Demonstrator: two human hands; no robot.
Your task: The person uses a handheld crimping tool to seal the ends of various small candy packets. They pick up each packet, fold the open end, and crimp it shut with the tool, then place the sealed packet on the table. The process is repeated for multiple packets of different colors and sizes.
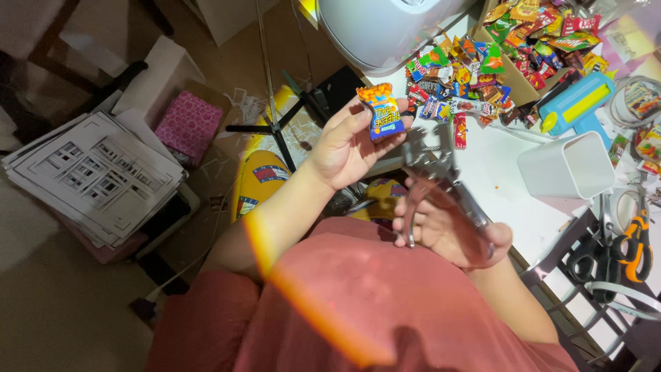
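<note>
Your left hand is raised in the middle of the view, fingers curled around a small blue and orange snack packet, pinched between thumb and fingertips so its front faces you. Your right hand sits nearer to you and a little to the right, closed around the handles of a metal hole punch plier. The tool's head points up and away, its tip just beside the lower right edge of the packet; whether they touch cannot be told.

Beyond the packet, on the white counter, lies a loose heap of miniature snack packets, and further right an open cardboard box holds more of them. A white square cup stands to the right of the tool, with a blue tape dispenser behind it. At the far right edge, orange-handled scissors rest near black-handled ones. A large white rounded appliance sits at the far side of the counter.

On the floor to the left lies a stack of white cut card sheets, with a pink patterned box beside it.
</note>
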